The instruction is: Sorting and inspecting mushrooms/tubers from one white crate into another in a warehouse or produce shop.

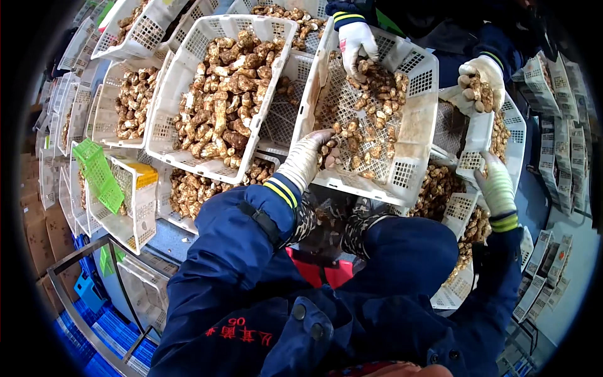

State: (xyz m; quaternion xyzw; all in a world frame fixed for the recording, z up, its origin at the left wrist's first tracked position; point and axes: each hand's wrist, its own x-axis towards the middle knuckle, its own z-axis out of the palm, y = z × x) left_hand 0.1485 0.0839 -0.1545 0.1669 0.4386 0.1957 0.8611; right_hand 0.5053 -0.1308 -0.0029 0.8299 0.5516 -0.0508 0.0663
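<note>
My left hand (305,153), in a white glove with bare fingertips, curls around a few small brown mushrooms (325,150) at the near left side of a white plastic crate (325,181). Inside that crate, loose mushrooms (374,151) lie scattered over the mesh bottom, with a denser heap at the far end. At the right, my gloved right hand (498,181) touches the corner of a smaller white crate (471,161). Its fingers are partly hidden, and I cannot tell whether they grip the rim. Mushrooms (500,134) show beyond it.
Opposite me, a co-worker's gloved hand (357,47) reaches into the heap; their other hand (485,85) holds several mushrooms. A full crate of larger mushrooms (219,101) stands tilted at left. More crates, a green basket (99,174) and a metal frame (77,315) surround me.
</note>
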